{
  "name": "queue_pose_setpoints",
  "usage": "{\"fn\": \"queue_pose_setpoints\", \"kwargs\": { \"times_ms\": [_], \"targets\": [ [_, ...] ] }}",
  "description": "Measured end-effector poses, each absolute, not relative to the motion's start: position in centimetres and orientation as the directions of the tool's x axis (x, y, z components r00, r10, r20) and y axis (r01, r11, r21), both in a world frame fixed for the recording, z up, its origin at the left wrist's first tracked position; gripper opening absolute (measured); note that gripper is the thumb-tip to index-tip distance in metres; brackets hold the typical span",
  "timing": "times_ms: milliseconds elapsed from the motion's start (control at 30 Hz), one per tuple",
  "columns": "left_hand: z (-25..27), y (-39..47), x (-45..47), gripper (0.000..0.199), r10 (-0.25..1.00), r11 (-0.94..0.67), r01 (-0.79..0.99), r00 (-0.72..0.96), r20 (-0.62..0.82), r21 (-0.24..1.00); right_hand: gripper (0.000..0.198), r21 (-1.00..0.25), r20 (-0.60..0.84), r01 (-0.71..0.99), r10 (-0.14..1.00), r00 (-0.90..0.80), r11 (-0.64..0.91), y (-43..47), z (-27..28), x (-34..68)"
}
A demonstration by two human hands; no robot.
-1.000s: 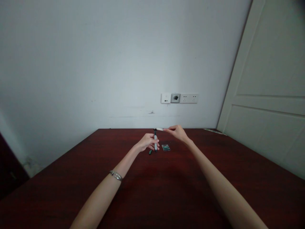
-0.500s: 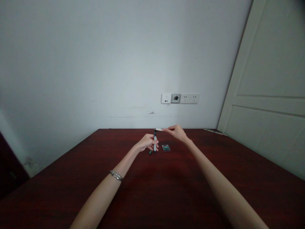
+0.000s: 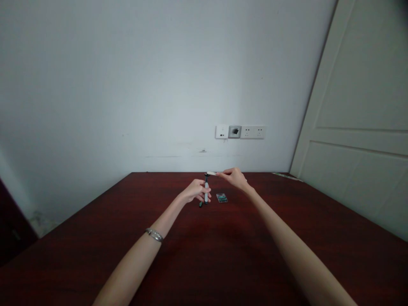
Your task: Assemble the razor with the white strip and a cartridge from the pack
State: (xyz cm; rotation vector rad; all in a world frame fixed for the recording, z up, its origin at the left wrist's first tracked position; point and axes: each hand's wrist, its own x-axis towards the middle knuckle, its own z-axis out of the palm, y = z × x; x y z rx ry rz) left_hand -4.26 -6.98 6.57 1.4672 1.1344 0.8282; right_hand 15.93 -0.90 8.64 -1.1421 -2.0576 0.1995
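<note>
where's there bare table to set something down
Bare tabletop lies left of the left forearm, right of the right forearm, and between them, this side of the clear case. Crowded: among the left hand, right hand, case and dark green piece.

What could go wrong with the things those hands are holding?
The slim grey-and-black stick, held roughly upright in the left grip, might slip out. The thin white strip could drop, as the right grip pinches just one end. Anything falling might hit the small clear-and-green plastic case nearby on the dark red table.
</note>
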Motion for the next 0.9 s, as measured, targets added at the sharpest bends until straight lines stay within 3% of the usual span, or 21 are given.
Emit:
{"fn": "queue_pose_setpoints", "kwargs": {
  "times_ms": [233, 500, 900],
  "targets": [
    [6.0, -6.6, -4.1, 0.023, 0.947, 0.023, 0.231, 0.306, -0.095, 0.973, 0.062, -0.451, 0.581, 0.607, 0.731, -0.357, 0.655, -1.0, 8.8, 15.1],
    [6.4, -6.8, -4.4, 0.021, 0.955, 0.012, 0.219, 0.288, -0.076, 0.976, 0.063, -0.455, 0.553, 0.660, 0.771, -0.316, 0.598, -0.3, 8.5, 16.7],
    [6.2, -6.7, -4.1, 0.021, 0.938, 0.003, 0.221, 0.336, -0.079, 0.975, 0.064, -0.455, 0.561, 0.606, 0.738, -0.374, 0.653, -0.1, 8.5, 15.4]
  ]
}}
